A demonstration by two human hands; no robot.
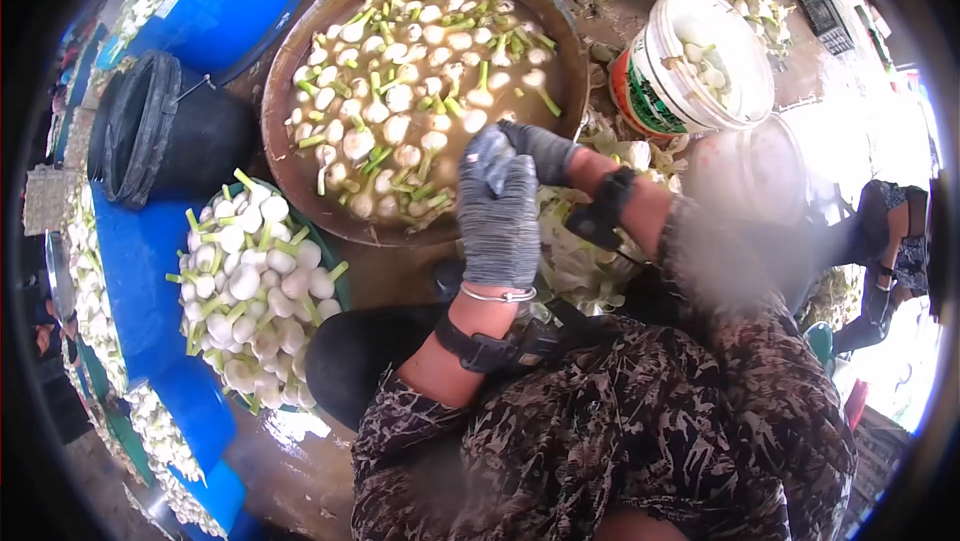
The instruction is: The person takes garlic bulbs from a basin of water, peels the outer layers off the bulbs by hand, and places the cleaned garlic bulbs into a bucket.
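My left hand [498,216], in a grey ribbed glove, is raised over the near right rim of a wide round basin [275,146]. Its fingers are curled in. Against its fingertips presses my right hand [545,149], gloved alike and closed too. What the two hands have between them is hidden by the gloves. In the basin, white garlic bulbs [358,144] with short green stems float in murky brown water. Below my hands lies a heap of pale peelings [575,261].
Trimmed garlic bulbs [245,281] are piled in a green-rimmed tub at the left. A black bucket [175,131] lies tilted near blue tubs [215,11]. At the right stands a white bucket [655,91] with a few bulbs. Another person's leg [865,316] shows at far right.
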